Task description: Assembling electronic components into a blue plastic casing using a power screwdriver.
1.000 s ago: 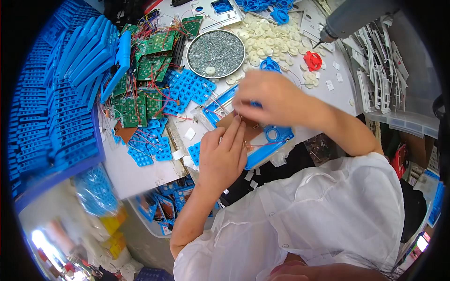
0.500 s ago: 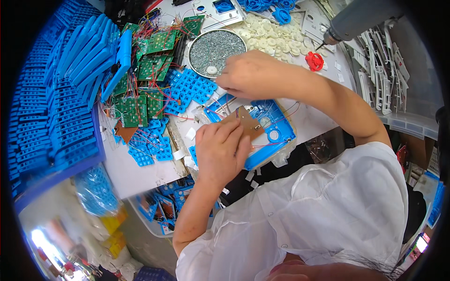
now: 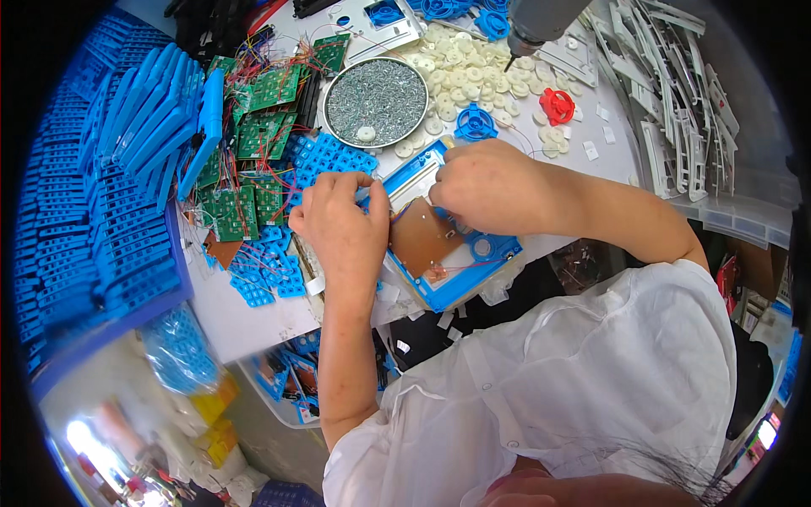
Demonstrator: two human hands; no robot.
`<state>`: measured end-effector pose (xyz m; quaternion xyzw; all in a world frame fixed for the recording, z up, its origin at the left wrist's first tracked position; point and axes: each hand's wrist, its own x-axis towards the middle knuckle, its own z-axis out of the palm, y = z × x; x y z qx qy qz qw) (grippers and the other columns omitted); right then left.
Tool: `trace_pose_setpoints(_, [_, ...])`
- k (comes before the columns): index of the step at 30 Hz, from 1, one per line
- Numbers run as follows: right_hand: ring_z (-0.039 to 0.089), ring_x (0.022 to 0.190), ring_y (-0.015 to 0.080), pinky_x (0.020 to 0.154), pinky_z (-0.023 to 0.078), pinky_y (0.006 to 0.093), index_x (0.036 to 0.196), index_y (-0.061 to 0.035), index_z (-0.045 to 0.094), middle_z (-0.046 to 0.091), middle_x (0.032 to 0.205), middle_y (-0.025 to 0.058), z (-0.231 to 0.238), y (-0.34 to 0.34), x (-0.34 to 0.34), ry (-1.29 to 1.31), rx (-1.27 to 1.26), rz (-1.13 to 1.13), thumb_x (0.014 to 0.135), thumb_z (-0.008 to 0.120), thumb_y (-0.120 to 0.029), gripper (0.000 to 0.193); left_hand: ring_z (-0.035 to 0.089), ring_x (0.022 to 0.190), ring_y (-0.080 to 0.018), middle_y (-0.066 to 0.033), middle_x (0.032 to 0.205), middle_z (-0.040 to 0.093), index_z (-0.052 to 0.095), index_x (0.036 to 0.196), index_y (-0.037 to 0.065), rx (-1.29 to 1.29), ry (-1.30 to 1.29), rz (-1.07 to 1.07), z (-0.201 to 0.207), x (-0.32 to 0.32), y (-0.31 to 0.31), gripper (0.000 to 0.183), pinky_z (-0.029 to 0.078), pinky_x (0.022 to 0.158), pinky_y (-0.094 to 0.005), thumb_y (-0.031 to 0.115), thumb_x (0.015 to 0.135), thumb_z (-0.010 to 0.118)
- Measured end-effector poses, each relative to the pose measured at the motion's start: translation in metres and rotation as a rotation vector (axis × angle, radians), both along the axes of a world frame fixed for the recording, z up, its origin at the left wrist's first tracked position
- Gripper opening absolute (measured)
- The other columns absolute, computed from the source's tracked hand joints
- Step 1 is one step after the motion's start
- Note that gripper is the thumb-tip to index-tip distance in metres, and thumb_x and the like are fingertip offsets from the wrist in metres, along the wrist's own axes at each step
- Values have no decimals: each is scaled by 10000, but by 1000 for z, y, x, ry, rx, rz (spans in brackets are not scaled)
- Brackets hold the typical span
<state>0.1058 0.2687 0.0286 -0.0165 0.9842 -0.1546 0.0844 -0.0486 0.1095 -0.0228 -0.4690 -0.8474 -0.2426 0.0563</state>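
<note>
In front of me a blue plastic casing [image 3: 456,291] lies tilted on the worktable, with thin wires in it. A brown circuit board [image 3: 420,241] rests inside. My left hand [image 3: 342,221] is at the casing's left edge, fingers curled toward the thumb; whatever lies between the fingertips is hidden. Over the casing's far right part, my right hand [image 3: 490,188] is closed, with its fingertips bent down out of sight. Just beyond the left hand are blue keypad pieces [image 3: 325,160]. A round tray of screws [image 3: 372,101] stands behind the casing, a white disc on top.
White discs [image 3: 465,72] lie around a blue ring part [image 3: 476,123] and a red one [image 3: 557,106]. An electric screwdriver [image 3: 536,25] hangs above. Green circuit boards [image 3: 232,207] and stacked blue casings [image 3: 127,203] fill the left; white strips [image 3: 667,127] stand right.
My left hand has come off the brown board and moved left and away from me. My right hand has moved from beside the screw tray to over the casing. The view has shifted slightly.
</note>
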Motion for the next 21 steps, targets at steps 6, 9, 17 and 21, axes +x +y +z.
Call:
trace_pose_setpoints(6, [679,891,240,736,564,344,773,-92,734,705,821,60,-6,5,14,249,102,-13,759,706,-126,47,604,957,-230,-2,971,685,742,892,148,119,9,-131,-2,5,-2,119,350,905,-449,181,794,801])
trace_pose_setpoints(9, [621,952,210,748,535,345,791,-109,737,649,857,19,-6,7,8,425,86,54,769,706,-144,52,613,936,-215,14,944,698,740,902,148,238,13,-309,1,9,0,123,356,903,-434,134,796,799])
trace_pose_setpoints(17, [596,1015,237,841,488,360,870,-84,664,634,923,21,-40,17,4,464,-135,110,793,744,-118,116,636,921,-213,4,899,717,739,933,135,163,-87,-343,-3,19,0,106,358,912,-425,98,837,767])
trace_pose_setpoints(21, [590,1049,258,854,488,370,894,-78,654,638,961,28,-52,11,9,601,-250,8,817,783,-118,155,630,931,-217,-3,915,717,734,927,124,187,-107,-359,-5,19,3,88,358,909,-427,96,846,756])
